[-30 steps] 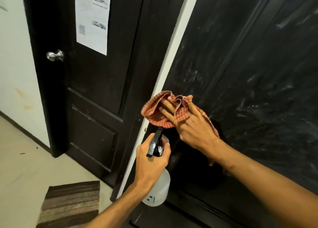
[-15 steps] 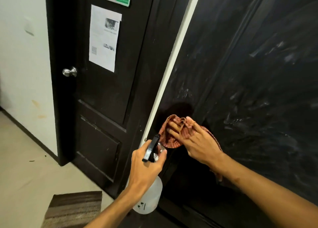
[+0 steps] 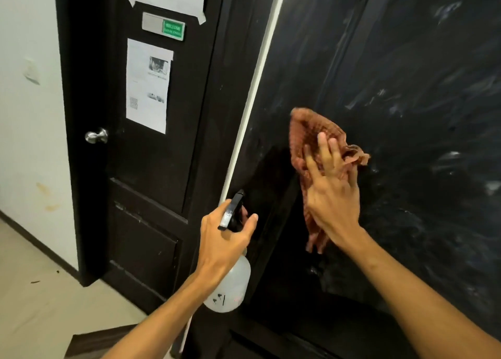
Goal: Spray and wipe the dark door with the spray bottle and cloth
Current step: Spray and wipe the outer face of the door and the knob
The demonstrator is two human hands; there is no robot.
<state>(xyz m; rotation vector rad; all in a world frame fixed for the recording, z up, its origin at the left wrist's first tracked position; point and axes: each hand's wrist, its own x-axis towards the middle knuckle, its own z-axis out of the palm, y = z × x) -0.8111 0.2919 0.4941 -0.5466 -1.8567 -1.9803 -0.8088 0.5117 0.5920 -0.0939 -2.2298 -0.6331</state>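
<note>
The dark door fills the right of the head view, streaked with pale smears. My right hand presses an orange checked cloth flat against the door, fingers spread and pointing up. Part of the cloth hangs below my wrist. My left hand grips the neck of a translucent white spray bottle with a black trigger head, held just left of the door near its white edge strip.
A second dark door stands to the left, with a silver knob, taped paper notices and a green sign. A white wall is at far left. A striped mat lies on the pale floor below.
My right hand has slid the cloth up and to the right across the door. The view has tilted upward. My left hand keeps holding the bottle in about the same place.
</note>
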